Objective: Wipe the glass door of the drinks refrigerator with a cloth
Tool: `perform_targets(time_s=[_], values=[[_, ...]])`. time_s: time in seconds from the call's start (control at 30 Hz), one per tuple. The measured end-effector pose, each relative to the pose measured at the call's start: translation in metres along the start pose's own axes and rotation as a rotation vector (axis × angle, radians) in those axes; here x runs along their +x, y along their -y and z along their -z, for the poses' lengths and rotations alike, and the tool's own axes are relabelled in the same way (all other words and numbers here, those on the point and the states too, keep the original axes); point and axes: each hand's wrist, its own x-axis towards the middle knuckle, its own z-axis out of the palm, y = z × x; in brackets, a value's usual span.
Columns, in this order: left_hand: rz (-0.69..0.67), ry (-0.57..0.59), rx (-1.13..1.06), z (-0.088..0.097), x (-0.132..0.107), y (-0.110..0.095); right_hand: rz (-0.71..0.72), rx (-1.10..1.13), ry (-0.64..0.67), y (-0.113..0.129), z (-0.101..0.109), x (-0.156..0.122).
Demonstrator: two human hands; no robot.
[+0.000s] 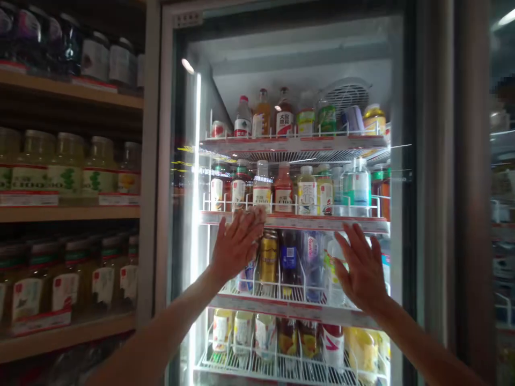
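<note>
glass door (281,64) of a drinks cooler (436,161) stands upright straight ahead in the head view, its long axis vertical, and both hands rest on it at about mid height. left hand (237,246) sits nearer the door's left edge, just beside a gold can (269,257) behind the pane; right hand (362,271) sits nearer the right edge. fingers (346,249) on both hands are spread wide and flat, clamped on nothing. behind the glass, bottles (284,190) stand in wire-railed rows. to the left of the cooler, a wooden shelf (68,213) carries jars (66,163).
</note>
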Motion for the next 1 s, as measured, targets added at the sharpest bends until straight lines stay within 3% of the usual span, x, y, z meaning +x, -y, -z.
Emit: perform_targets(time_s=[0.07, 0.17, 0.2, 0.27, 0.37, 0.43, 0.5, 0.6, 0.67, 0.77, 0.83, 0.9, 1.0], values=[[-0.034, 0.024, -0.023, 0.002, -0.013, -0.008, 0.028, 0.032, -0.005, 0.015, -0.004, 0.008], [-0.286, 0.088, -0.091, 0.004, -0.047, -0.027, 0.134, 0.091, 0.041, 0.042, -0.014, 0.014], [-0.303, 0.09, -0.091, 0.004, -0.056, -0.026, 0.17, 0.103, 0.055, 0.049, -0.017, 0.016], [-0.141, 0.066, -0.047, 0.004, -0.064, -0.006, 0.2, 0.105, 0.057, 0.057, -0.022, 0.023], [0.351, -0.017, 0.093, 0.005, -0.065, 0.036, 0.164, 0.088, 0.028, 0.061, -0.027, 0.035], [0.537, -0.049, 0.14, 0.007, -0.07, 0.044, 0.145, 0.092, 0.007, 0.063, -0.029, 0.04], [0.47, -0.03, 0.096, 0.008, -0.082, 0.031, 0.165, 0.107, 0.006, 0.068, -0.032, 0.039], [0.209, 0.022, -0.012, 0.008, -0.105, 0.013, 0.22, 0.115, 0.035, 0.077, -0.038, 0.035], [0.227, 0.009, 0.011, 0.009, -0.113, 0.022, 0.225, 0.102, 0.045, 0.077, -0.04, 0.036], [0.557, -0.063, 0.148, 0.01, -0.112, 0.052, 0.16, 0.074, 0.007, 0.067, -0.039, 0.045], [0.694, -0.094, 0.163, 0.01, -0.103, 0.059, 0.113, 0.062, -0.031, 0.059, -0.038, 0.052], [0.638, -0.093, 0.103, 0.007, -0.09, 0.05, 0.097, 0.055, -0.048, 0.056, -0.039, 0.056], [0.391, -0.061, 0.004, 0.003, -0.059, 0.038, 0.087, 0.03, -0.033, 0.058, -0.041, 0.059]])
